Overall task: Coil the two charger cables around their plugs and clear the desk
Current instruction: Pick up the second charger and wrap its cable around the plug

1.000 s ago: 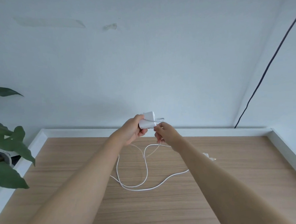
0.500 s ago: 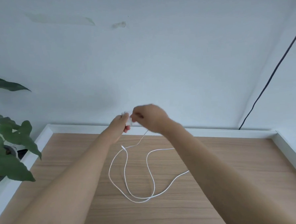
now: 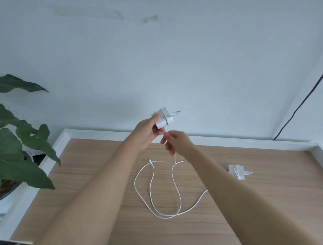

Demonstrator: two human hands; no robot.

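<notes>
Both hands were raised above the far edge of the bench (image 3: pixel 254 201), working a white charger. Fingers of the left hand (image 3: pixel 146 134) were closed around the plug (image 3: pixel 163 119), held up against the wall with its prongs pointing away to the right and at least one turn of cable already crossing its body. Just below and right of the plug, the right hand (image 3: pixel 176 143) pinched the white cable (image 3: pixel 177 187) between thumb and fingertips, close enough to the left hand that the two nearly touched. From that pinch the slack dropped straight down towards the person and spread over the wood in long loops running mostly near-to-far, its loose connector end lying below the plug and slightly left. Any further winding appeared to depend on this: the free length lay beneath the plug, on the right hand's side, so that hand was the better placed to carry it up and round. Well to the right of the plug, a second charger (image 3: pixel 237 171) sat on the bench, already wrapped. A potted plant (image 3: pixel 18 148) stood off to the left.
</notes>
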